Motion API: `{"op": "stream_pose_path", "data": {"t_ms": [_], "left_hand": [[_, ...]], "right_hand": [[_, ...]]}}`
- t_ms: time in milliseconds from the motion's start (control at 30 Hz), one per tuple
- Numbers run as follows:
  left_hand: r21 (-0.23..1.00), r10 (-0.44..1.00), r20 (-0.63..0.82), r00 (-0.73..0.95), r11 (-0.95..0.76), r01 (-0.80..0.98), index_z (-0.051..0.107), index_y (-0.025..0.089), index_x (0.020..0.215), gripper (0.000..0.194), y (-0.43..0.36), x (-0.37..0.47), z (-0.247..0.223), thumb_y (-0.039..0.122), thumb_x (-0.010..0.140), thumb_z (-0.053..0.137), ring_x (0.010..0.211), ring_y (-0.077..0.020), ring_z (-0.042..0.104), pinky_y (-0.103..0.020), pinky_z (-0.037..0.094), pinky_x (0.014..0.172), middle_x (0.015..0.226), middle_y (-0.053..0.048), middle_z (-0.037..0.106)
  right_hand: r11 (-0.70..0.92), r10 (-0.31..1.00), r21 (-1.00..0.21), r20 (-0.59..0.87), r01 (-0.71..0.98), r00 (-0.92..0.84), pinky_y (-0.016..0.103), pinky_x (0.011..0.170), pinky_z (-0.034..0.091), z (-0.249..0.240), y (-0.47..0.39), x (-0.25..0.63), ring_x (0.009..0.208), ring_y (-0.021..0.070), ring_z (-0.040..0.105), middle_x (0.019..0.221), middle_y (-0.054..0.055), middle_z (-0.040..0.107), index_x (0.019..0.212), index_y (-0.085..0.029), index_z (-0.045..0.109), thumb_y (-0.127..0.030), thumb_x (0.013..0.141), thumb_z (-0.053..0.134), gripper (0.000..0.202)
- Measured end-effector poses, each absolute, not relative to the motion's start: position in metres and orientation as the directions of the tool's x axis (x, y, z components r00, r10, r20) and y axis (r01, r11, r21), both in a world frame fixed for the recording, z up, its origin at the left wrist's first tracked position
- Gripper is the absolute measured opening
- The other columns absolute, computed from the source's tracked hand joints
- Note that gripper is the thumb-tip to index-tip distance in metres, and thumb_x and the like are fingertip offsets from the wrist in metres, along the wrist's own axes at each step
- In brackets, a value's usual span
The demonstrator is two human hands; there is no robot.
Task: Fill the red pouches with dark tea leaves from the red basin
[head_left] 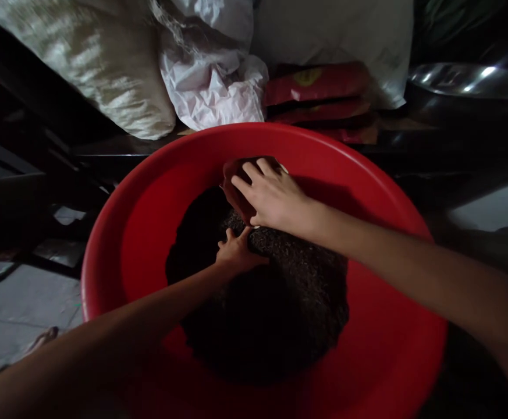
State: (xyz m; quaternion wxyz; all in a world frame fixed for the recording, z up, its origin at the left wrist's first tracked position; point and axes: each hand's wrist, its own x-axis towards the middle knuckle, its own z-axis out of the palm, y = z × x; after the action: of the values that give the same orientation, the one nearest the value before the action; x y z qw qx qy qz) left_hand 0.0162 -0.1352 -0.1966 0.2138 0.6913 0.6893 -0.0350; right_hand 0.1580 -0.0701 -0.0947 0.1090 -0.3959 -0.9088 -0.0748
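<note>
A wide red basin (380,349) holds a heap of dark, dry, shredded material, perhaps loose tea leaves (315,279). My right hand (275,198) reaches in from the right and grips a reddish-brown pouch (236,192), fingers over its top and thumb near its lower edge. The pouch lies tilted at the far side of the heap, and its inside is mostly hidden. Just below it, my left hand (236,253) rests on the dark material with its fingers spread. Its fingertips come close to the pouch's lower edge; whether they touch it I cannot tell.
Behind the basin stand a cream woven sack (123,70), a crumpled white bag (219,87) and a stack of red packets (319,84). A shiny metal tray (476,80) lies at the back right. Pale floor tiles (27,297) show at left.
</note>
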Motion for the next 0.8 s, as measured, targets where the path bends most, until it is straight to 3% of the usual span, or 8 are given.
{"op": "stream_pose_path", "data": {"t_ms": [167,333,500,567,667,800], "left_hand": [[0.38,0.915,-0.396,0.073,0.091,0.92,0.049,0.032,0.16,0.097,-0.133,0.019,-0.183,0.049,0.073,0.09,0.141,-0.0407,0.06,-0.049,0.052,0.118,0.171,-0.014,0.037],[0.418,0.915,-0.346,0.21,-0.05,0.907,0.053,0.032,0.158,0.099,-0.133,0.014,-0.175,0.037,0.067,0.093,0.144,-0.0346,0.058,-0.042,0.053,0.119,0.166,-0.008,0.047],[0.466,0.902,-0.269,0.338,-0.185,0.865,0.061,0.033,0.148,0.084,-0.149,0.013,-0.142,0.034,0.069,0.09,0.146,-0.0327,0.056,-0.044,0.055,0.118,0.154,-0.003,0.06],[0.459,0.911,-0.172,0.374,-0.262,0.849,0.061,0.035,0.145,0.08,-0.152,0.012,-0.118,0.037,0.07,0.089,0.142,-0.0315,0.059,-0.046,0.055,0.119,0.154,-0.001,0.059],[0.378,0.927,0.089,0.364,-0.369,0.849,0.063,0.037,0.139,0.075,-0.148,0.011,-0.083,0.037,0.068,0.086,0.137,-0.0314,0.062,-0.045,0.056,0.119,0.15,0.002,0.059],[0.293,0.905,0.252,0.342,-0.408,0.865,0.071,0.034,0.126,0.055,-0.139,0.011,-0.051,0.044,0.073,0.077,0.128,-0.0316,0.065,-0.047,0.06,0.111,0.139,0.001,0.062]], "right_hand": [[0.739,0.639,-0.019,0.334,0.673,-0.693,0.049,0.1,0.06,-0.102,-0.065,0.152,0.132,0.0396,0.055,0.148,0.015,0.052,0.144,-0.023,0.053,-0.04,0.089,0.082,0.064],[0.729,0.649,-0.046,0.364,0.683,-0.668,0.048,0.102,0.059,-0.104,-0.062,0.161,0.134,0.0398,0.057,0.147,0.014,0.053,0.144,-0.023,0.054,-0.043,0.09,0.082,0.064],[0.753,0.623,-0.05,0.376,0.657,-0.686,0.042,0.105,0.055,-0.076,-0.062,0.168,0.133,0.0343,0.061,0.15,0.009,0.056,0.156,-0.025,0.048,-0.035,0.091,0.081,0.073],[0.807,0.567,-0.081,0.382,0.585,-0.729,0.037,0.103,0.052,-0.058,-0.062,0.172,0.125,0.0282,0.065,0.143,0.006,0.062,0.159,-0.023,0.047,-0.029,0.096,0.073,0.068],[0.865,0.49,-0.163,0.482,0.475,-0.726,0.03,0.099,0.047,-0.037,-0.059,0.179,0.116,0.02,0.065,0.119,0.001,0.071,0.143,-0.015,0.063,-0.02,0.104,0.055,0.04],[0.869,0.482,-0.222,0.584,0.442,-0.653,0.029,0.098,0.041,-0.029,-0.05,0.188,0.108,0.0177,0.063,0.109,0.0,0.074,0.117,-0.014,0.076,-0.007,0.099,0.053,0.03]]}}
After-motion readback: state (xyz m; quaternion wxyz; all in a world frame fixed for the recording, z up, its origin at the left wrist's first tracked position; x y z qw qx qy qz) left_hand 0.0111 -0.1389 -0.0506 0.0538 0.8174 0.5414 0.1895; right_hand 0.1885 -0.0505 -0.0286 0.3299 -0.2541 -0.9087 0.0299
